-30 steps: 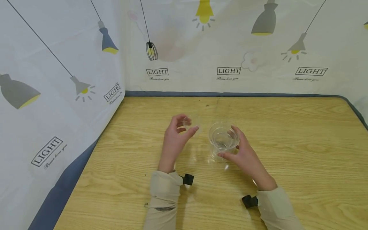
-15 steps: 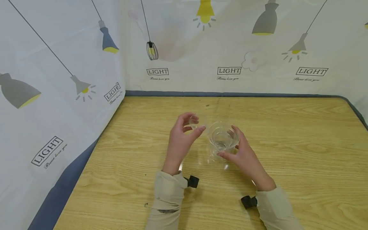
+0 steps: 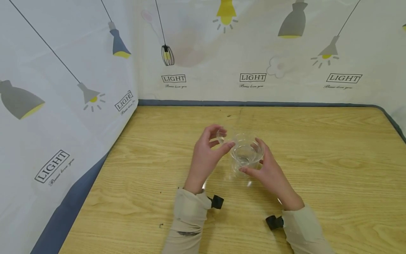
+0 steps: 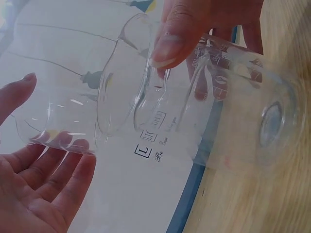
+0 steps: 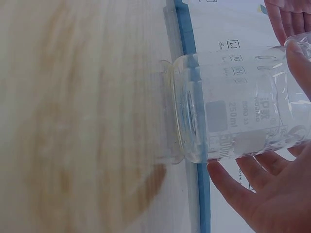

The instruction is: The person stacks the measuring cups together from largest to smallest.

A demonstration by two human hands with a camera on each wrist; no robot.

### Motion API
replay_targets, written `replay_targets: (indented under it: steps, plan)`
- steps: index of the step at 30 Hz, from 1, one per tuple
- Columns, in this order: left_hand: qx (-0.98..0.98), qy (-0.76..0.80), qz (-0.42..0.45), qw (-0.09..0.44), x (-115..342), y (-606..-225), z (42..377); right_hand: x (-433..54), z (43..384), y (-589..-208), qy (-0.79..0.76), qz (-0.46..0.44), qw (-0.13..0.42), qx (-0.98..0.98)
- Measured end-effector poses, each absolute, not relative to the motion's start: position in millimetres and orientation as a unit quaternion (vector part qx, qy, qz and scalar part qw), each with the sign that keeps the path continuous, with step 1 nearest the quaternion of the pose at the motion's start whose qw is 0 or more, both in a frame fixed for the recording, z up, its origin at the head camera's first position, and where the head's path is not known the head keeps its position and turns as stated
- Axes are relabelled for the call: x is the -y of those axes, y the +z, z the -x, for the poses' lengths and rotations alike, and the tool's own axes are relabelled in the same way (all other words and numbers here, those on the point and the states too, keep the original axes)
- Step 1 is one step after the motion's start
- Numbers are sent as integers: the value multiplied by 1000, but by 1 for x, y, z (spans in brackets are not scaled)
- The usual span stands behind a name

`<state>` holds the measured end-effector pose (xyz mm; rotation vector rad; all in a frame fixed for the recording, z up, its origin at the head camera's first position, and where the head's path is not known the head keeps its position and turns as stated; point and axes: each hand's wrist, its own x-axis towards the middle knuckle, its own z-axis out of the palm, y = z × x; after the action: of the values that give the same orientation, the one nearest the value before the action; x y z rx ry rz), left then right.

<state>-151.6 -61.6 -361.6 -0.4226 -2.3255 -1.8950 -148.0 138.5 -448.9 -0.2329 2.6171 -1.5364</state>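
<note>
Clear glass beakers, one nested inside another (image 3: 245, 165), stand upright on the table. My right hand (image 3: 271, 173) grips the outer beaker from the right, thumb in front and fingers behind. In the right wrist view, 250ml and 500ml prints show through the nested beakers (image 5: 228, 114). My left hand (image 3: 206, 151) holds a smaller clear beaker (image 3: 224, 137) between thumb and fingers, raised at the upper left of the nested rim and overlapping it in the head view. In the left wrist view, this smaller beaker (image 4: 63, 111) lies between the left thumb and fingers, close to the nested mouth.
The wood-grain table (image 3: 317, 148) extends to both sides. A white curtain (image 3: 203, 88) printed with lamps runs along its back and left, with a blue-grey border (image 3: 253, 104). Black wrist mounts (image 3: 217, 202) stick out from both sleeves.
My left hand has moved right with the small beaker, closer to the nested beakers, until it overlaps their rim in the head view. The right hand and nested beakers have stayed almost still.
</note>
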Motion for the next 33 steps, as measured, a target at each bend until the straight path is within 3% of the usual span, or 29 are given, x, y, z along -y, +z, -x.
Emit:
replay_targets:
  steps: [24, 33]
  plan:
    - [741, -657, 136, 21, 49, -368, 151, -138, 148, -447, -507, 80, 46, -857]
    - [775, -619, 121, 31, 44, -391, 162, -139, 149, -449, -507, 86, 41, -857]
